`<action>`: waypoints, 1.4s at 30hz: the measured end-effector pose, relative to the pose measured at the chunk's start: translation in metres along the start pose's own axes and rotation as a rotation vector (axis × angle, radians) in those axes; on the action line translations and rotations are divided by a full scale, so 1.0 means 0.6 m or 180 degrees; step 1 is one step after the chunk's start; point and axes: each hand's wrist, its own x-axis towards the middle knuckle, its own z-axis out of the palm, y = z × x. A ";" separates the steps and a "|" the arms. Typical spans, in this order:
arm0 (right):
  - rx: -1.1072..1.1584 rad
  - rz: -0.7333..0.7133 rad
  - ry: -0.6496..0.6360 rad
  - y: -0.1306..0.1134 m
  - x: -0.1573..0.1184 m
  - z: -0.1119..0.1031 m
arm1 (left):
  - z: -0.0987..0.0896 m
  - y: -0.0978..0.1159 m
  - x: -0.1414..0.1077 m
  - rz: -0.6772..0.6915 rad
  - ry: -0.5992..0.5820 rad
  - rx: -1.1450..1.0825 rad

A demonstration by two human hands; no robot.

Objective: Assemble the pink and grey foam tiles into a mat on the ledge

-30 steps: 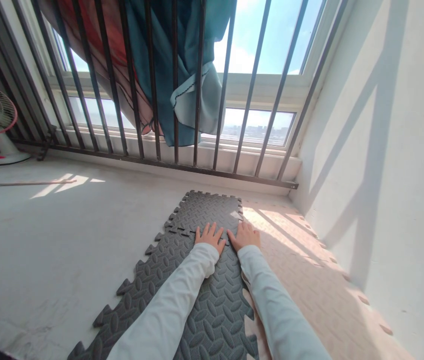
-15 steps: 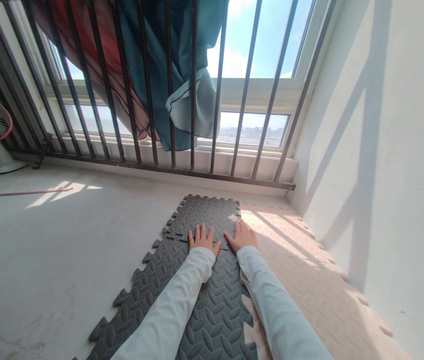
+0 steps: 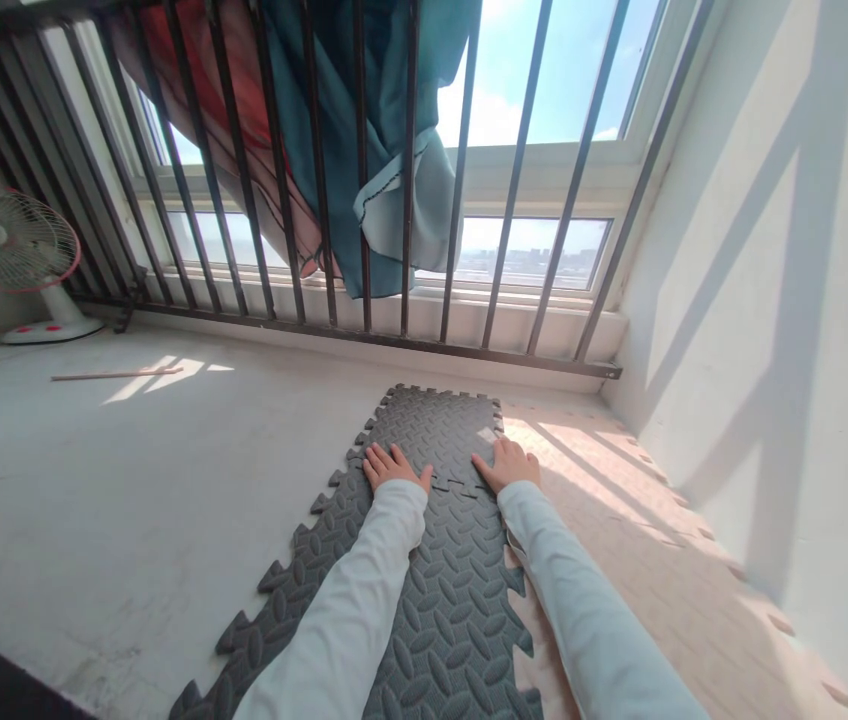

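Note:
Dark grey foam mat tiles [image 3: 454, 590] with toothed edges run from the bottom of the view toward the railing. My left hand [image 3: 395, 468] lies flat near the seam between two of them, close to their left edge, fingers spread. At the right edge of the grey tiles rests my right hand [image 3: 508, 464], thumb stretched out to the left and fingers apart, beside the pink mat. Neither hand holds anything. Pale pink foam mat tiles [image 3: 619, 560] lie alongside the grey ones on the right, partly in sunlight.
A dark metal railing [image 3: 364, 335] crosses in front of the windows, with teal and red curtains [image 3: 326, 150] behind it. A fan [image 3: 56, 310] stands at the far left. A thin stick [image 3: 116, 375] lies on the floor. A white wall [image 3: 829, 330] rises on the right.
The view has turned left, so the surroundings appear farther right. My left hand has shifted toward the left edge of the grey tiles. My right hand stays at their right edge, its fingers more bent.

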 end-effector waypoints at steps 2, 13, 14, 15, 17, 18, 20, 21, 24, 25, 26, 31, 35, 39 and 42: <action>0.0003 0.0026 -0.0060 0.000 0.000 0.001 | -0.001 0.000 0.000 -0.0003 0.0002 0.0055; -0.0143 0.0187 -0.0141 0.007 0.020 0.021 | 0.003 -0.001 -0.004 0.0042 0.0039 0.0058; -0.0157 0.0194 -0.0180 0.008 0.023 0.019 | 0.004 -0.001 -0.004 0.0045 0.0034 0.0060; -0.0168 0.0190 -0.0216 0.008 0.026 0.017 | 0.004 -0.001 -0.003 0.0049 0.0030 0.0061; -0.0186 0.0176 -0.0253 0.007 0.031 0.009 | 0.005 -0.001 -0.002 0.0063 0.0027 0.0067; -0.0188 0.0167 -0.0264 0.007 0.033 0.006 | 0.006 -0.001 -0.002 0.0071 0.0026 0.0071; -0.0168 0.0156 -0.0277 0.007 0.037 -0.001 | 0.007 -0.002 -0.001 0.0084 0.0026 0.0079; -0.0147 0.0149 -0.0272 0.007 0.040 -0.003 | 0.007 -0.002 -0.001 0.0091 0.0026 0.0080; -0.0113 0.0162 -0.0219 0.008 0.051 -0.003 | 0.009 -0.003 -0.001 0.0108 0.0025 0.0097; -0.0119 0.0170 -0.0199 0.009 0.055 -0.002 | 0.009 -0.003 0.000 0.0112 0.0024 0.0111; -0.0129 0.0173 -0.0180 0.010 0.060 -0.001 | 0.009 -0.003 0.000 0.0113 0.0023 0.0129; -0.0050 0.0095 -0.0057 0.016 0.076 0.005 | 0.004 -0.002 0.002 0.0091 0.0031 0.0122; -0.0013 0.0088 0.0069 0.018 0.075 0.005 | -0.004 -0.008 0.009 -0.0082 0.0058 0.0032; -0.0096 0.0063 0.0131 0.016 0.072 0.004 | -0.010 -0.020 0.021 -0.0346 0.0107 -0.0014; -0.0183 0.0004 0.0121 0.015 0.072 0.004 | -0.013 -0.031 0.032 -0.0507 0.0117 -0.0066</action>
